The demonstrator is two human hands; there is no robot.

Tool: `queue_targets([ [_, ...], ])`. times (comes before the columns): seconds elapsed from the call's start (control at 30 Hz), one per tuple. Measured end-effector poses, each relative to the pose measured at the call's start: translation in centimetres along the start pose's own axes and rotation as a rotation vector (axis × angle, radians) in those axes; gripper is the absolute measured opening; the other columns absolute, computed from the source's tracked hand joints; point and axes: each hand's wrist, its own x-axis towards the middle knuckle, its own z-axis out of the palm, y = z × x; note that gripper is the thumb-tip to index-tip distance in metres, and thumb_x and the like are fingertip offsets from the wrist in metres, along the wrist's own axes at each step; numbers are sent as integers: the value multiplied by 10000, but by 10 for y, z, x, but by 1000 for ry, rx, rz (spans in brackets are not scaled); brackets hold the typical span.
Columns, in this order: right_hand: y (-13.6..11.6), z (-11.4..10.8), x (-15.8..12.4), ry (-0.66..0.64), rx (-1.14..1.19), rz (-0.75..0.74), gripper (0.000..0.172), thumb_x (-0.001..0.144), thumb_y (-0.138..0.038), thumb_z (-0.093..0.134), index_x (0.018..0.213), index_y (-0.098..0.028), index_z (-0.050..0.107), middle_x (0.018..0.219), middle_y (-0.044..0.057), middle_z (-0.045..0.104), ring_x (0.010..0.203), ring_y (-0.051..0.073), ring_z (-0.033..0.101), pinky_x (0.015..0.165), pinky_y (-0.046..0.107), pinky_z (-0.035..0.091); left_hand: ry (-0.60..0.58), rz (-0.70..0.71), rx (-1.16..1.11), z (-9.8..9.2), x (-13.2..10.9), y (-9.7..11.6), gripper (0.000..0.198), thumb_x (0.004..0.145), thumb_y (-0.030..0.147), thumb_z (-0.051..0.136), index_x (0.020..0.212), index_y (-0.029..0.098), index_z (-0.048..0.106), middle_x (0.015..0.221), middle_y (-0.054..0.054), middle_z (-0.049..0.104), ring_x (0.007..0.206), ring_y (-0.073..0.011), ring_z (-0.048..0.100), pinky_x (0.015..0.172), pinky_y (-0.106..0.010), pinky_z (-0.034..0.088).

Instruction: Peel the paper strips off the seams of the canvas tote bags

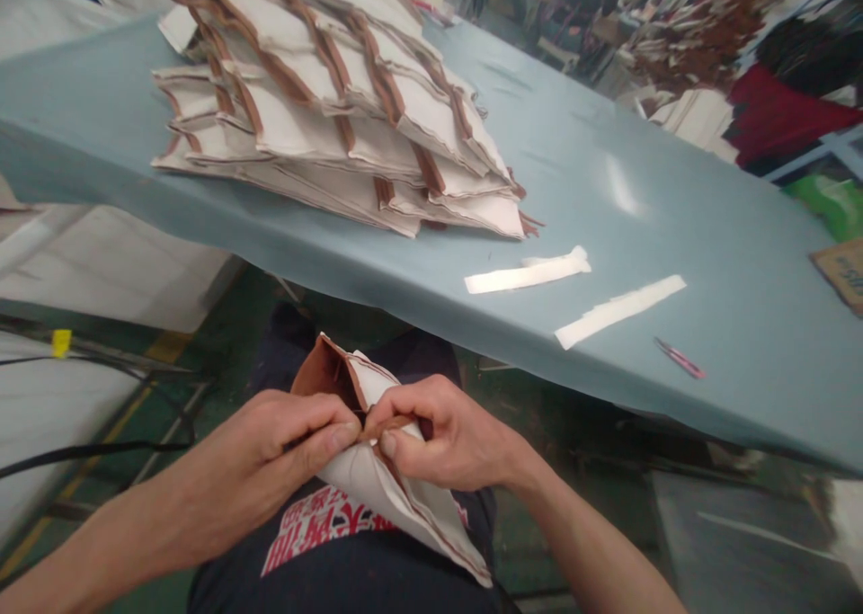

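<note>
A cream fabric piece with brown trim (384, 488) lies over my lap, below the table's edge. My left hand (283, 457) pinches its folded brown edge between thumb and fingers. My right hand (438, 434) grips the same edge from the other side, fingertips almost touching the left ones. Both hands are closed on the cloth. Part of the piece sticks up behind my hands and the rest hangs down over my dark shirt.
A blue-grey table (674, 236) stretches ahead. On it lies a stack of similar cream-and-brown pieces (337, 102), two white fabric strips (529, 272) (617, 310) and small pink snips (680, 360). White cloth bundles (40, 416) sit at left; piles of garments (775, 75) at far right.
</note>
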Motion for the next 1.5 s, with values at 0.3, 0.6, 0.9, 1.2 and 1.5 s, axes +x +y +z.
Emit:
queue_targets([
  [0.3, 6, 0, -7, 36, -351, -141, 152, 813, -187, 642, 870, -202, 783, 682, -67, 612, 583, 102, 449, 602, 238, 359, -8, 209, 229, 19, -13, -8, 315, 1121, 136, 495, 872, 267, 636, 784, 52, 736, 645, -145, 676, 636, -263, 499],
  [0.6, 8, -1, -5, 107, -464, -174, 160, 861, -160, 616, 897, -222, 760, 707, -37, 685, 611, 123, 538, 613, 248, 368, 100, 359, 348, 22, -4, -14, 348, 1229, 163, 429, 914, 269, 533, 740, 87, 593, 590, -127, 595, 605, -312, 413],
  [0.9, 0, -6, -12, 135, -438, -228, 131, 891, -114, 610, 909, -239, 644, 775, -48, 675, 633, 115, 533, 641, 238, 393, 116, 312, 192, 31, 2, -14, 367, 1284, 270, 432, 945, 262, 572, 786, 79, 622, 639, -123, 613, 621, -286, 424],
  [1.2, 1, -5, -12, 153, -421, -245, 115, 912, -141, 648, 900, -249, 611, 785, -49, 678, 648, 116, 553, 648, 239, 404, 99, 189, 120, 28, 0, -5, 401, 1227, 230, 478, 843, 247, 595, 729, 74, 605, 610, -122, 595, 616, -269, 442],
  [1.5, 1, -7, -15, 194, -396, -217, 99, 895, -175, 665, 879, -248, 600, 778, -57, 657, 646, 111, 524, 656, 242, 393, 118, 153, 59, 44, 9, 6, 407, 1230, 239, 482, 839, 245, 595, 745, 60, 639, 614, -131, 580, 605, -283, 418],
])
